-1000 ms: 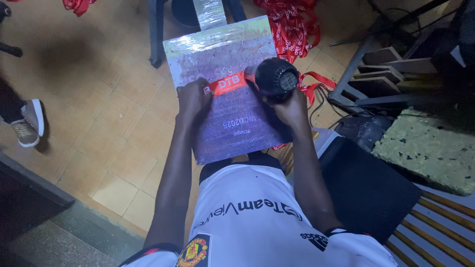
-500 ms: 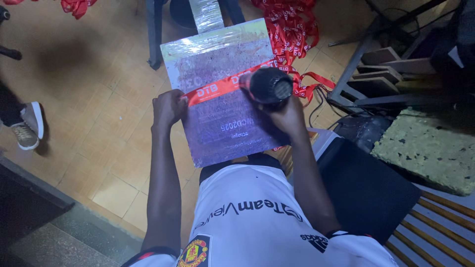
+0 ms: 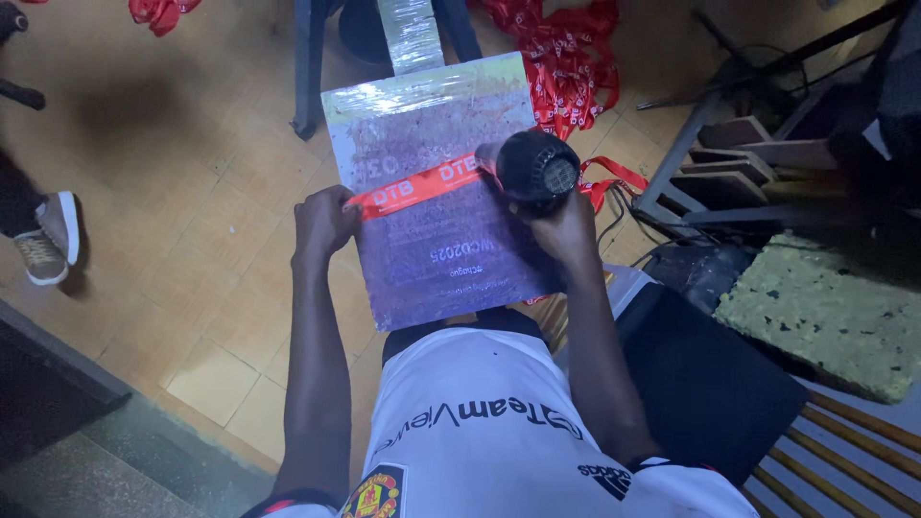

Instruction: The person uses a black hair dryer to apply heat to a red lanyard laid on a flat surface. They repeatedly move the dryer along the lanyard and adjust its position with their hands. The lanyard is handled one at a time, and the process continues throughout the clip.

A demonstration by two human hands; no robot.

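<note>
While our right hand [image 3: 566, 225] grips the black heat gun [image 3: 532, 173] and our left hand [image 3: 324, 223] pins the red ribbon [image 3: 414, 187] to the wrapped board [image 3: 436, 230], lingering heat could scorch them.

We log panel [image 3: 436, 206]: purple-grey, glossy silver sheen at far edge. Ribbon [image 3: 413, 188] across it: red-orange, white lettering. Heat gun [image 3: 535, 170]: black. Ribbon pile [image 3: 561, 58] far right: red, white print. Floor [image 3: 192, 192]: tan tiles. Shirt [image 3: 480, 432]: white, black lettering. Foam slab [image 3: 815, 307] right: yellow-green, dark speckles. Shoe [image 3: 48, 240] left: brown, white sole.
</note>
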